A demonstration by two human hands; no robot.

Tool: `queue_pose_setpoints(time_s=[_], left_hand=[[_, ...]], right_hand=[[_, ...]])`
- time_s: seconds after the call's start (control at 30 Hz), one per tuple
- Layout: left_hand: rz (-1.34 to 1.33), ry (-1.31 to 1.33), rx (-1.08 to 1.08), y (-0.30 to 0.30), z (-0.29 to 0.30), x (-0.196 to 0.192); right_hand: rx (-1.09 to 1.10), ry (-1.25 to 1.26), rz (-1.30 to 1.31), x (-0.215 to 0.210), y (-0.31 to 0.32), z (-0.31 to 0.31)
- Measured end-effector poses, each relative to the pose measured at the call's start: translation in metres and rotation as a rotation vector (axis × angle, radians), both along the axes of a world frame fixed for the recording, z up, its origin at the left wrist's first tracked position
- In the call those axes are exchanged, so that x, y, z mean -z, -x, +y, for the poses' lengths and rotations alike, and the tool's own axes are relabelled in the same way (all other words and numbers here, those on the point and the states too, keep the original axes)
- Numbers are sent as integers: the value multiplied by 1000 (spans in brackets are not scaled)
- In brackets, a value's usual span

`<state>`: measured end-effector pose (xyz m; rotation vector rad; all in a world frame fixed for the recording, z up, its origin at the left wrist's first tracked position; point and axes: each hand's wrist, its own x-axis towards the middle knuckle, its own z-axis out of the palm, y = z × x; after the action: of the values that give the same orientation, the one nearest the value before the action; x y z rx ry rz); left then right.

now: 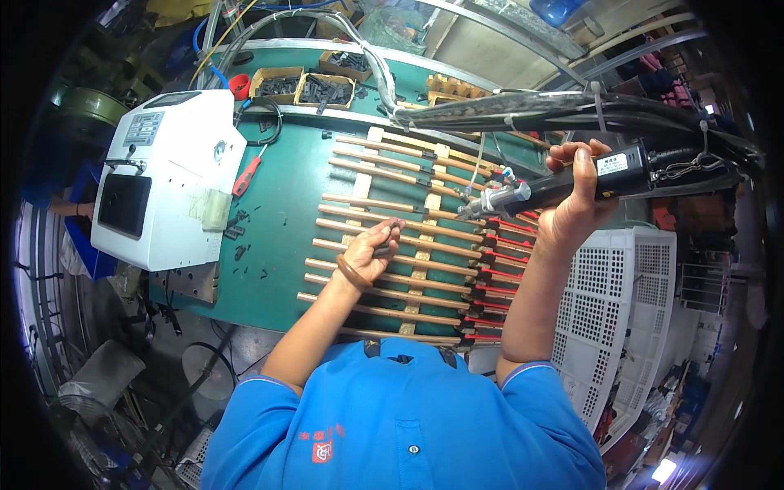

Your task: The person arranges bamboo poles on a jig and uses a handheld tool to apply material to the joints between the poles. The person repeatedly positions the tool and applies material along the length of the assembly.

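My right hand [572,200] is wrapped round a black powered screwdriver [549,193] with a silver nose. Its tip points left and sits over one of the rods. Several copper-coloured rods [367,273] lie side by side across two wooden strips [415,282]. Black fittings [482,282] and red pieces [510,278] show at their right ends. Over the middle rods is my left hand [376,249], fingers curled in. Something dark shows between them, too small to name. A brown bangle circles that wrist.
A white machine [167,180] stands on the green table [278,204] at left, beside a red-handled screwdriver [248,175]. Boxes of black parts [325,91] and a red cup [238,86] sit behind. Thick cables [523,110] hang overhead. White crates [600,302] stand at right.
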<state>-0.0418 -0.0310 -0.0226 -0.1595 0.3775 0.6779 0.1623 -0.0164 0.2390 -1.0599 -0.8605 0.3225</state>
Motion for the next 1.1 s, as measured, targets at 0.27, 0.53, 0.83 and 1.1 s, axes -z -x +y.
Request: queue_pose_setpoints(time_s=[0.27, 0.53, 0.83, 1.1], left_hand=[[248, -164, 118, -4, -16, 2], [503, -326, 141, 8, -5, -13], [832, -53, -379, 173, -12, 16], [1184, -131, -476, 261, -23, 41]], right_hand=[[0, 55, 33, -7, 12, -8], [-99, 15, 113, -2, 19, -4], [-24, 141, -1, -9, 21, -27], [20, 110, -24, -3, 17, -19]])
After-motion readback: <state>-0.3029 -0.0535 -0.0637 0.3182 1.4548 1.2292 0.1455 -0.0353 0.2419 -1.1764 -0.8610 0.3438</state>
